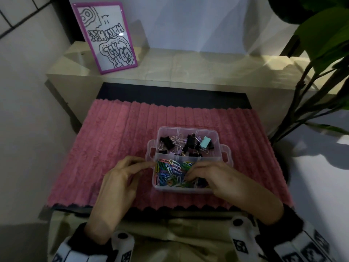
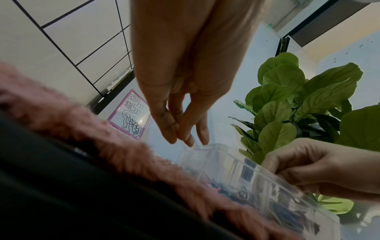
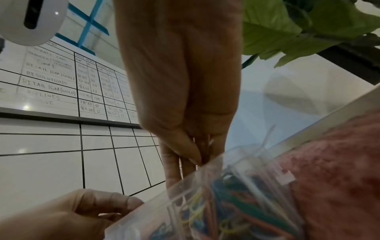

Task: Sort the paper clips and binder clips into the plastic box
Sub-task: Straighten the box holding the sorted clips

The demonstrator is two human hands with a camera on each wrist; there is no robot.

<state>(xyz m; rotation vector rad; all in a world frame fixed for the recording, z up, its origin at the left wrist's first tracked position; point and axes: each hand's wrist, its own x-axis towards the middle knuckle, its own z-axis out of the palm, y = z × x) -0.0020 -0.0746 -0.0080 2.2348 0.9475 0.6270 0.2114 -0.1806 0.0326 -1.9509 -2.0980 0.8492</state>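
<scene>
A clear plastic box (image 1: pixel 188 128) sits on a pink mat. Its far compartment holds black, lilac and mint binder clips (image 1: pixel 190 143). The near compartment is full of coloured paper clips (image 1: pixel 170 173). My left hand (image 1: pixel 149 164) is at the box's left rim, thumb and fingertips (image 2: pixel 185 139) closed together on the edge. My right hand (image 1: pixel 188 175) reaches into the near compartment from the right, with its thumb pressed against the fingers (image 3: pixel 197 160) down among the paper clips (image 3: pixel 236 211). What sits between them is mostly hidden.
The ribbed pink mat (image 1: pixel 122 138) covers a dark tabletop. A beige ledge (image 1: pixel 188 67) runs behind it, with a purple-framed drawing (image 1: pixel 105 36) leaning on its left end. A leafy plant (image 1: pixel 317 53) stands at the right.
</scene>
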